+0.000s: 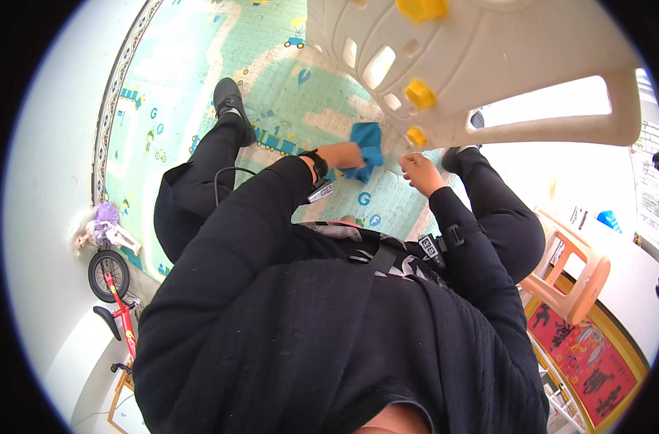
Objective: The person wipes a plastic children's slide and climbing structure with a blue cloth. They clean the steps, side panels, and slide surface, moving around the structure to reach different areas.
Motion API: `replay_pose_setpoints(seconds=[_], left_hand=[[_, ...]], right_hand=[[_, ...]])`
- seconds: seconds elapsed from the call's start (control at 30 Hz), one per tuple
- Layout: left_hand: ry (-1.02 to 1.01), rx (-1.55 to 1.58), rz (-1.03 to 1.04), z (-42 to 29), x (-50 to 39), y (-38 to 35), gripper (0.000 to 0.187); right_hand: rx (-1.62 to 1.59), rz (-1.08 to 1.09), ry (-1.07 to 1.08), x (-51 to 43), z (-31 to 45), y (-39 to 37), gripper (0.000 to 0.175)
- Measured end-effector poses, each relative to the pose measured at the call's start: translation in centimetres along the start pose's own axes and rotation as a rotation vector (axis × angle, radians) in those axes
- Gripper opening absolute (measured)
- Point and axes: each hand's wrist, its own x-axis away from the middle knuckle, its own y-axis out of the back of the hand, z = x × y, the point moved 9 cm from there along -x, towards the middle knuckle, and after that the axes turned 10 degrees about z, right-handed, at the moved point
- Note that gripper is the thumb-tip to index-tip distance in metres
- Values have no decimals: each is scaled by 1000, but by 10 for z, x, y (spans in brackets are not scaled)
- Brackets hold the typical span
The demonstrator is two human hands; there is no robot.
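Observation:
A blue cloth hangs bunched above the printed play mat. My left hand, blurred, is closed on the cloth's near left side; its fingertips are hard to make out. To the right, apart from the cloth, is my right hand with its fingers curled in and nothing visible in them. Just above that hand, a yellow plastic bolt cap sits at the lower edge of a cream plastic play structure. A second yellow cap is higher on the same panel.
My legs are spread on the play mat. At the left wall lie a doll and a red balance bike. A peach plastic chair is beyond my right knee, near a red framed picture.

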Motion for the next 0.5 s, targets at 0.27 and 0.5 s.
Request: replay_pose_setpoints(seconds=[0.27, 0.5], left_hand=[[-212, 909, -156, -104, 15, 102, 35], [-76, 996, -496, -45, 38, 131, 38]], right_hand=[[-971, 176, -24, 5, -15, -21, 44], [-1403, -56, 108, -26, -30, 21, 29]])
